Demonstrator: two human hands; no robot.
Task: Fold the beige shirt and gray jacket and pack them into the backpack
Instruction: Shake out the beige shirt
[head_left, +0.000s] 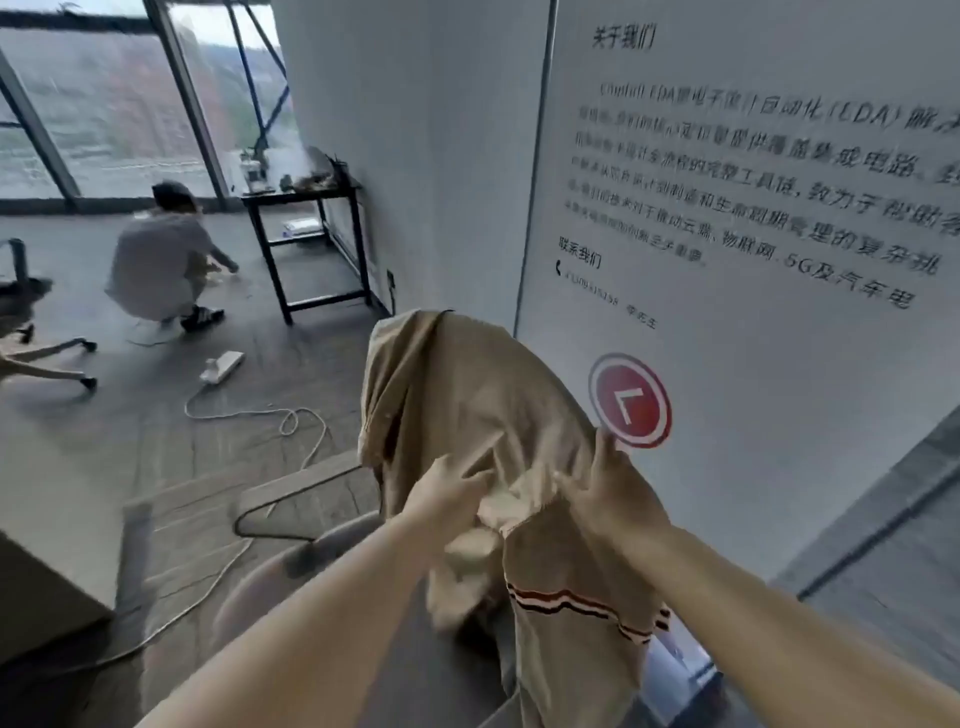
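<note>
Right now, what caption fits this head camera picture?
Left hand and right hand touch the beige shirt draped over a chair.

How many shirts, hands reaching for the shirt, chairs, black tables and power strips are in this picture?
Shirts: 1, the beige shirt
Hands at the shirt: 2, the left hand and the right hand
Chairs: 2, the chair under the shirt and the chair at far left
Black tables: 1, the black table
Power strips: 1, the power strip
Total: 7
</note>
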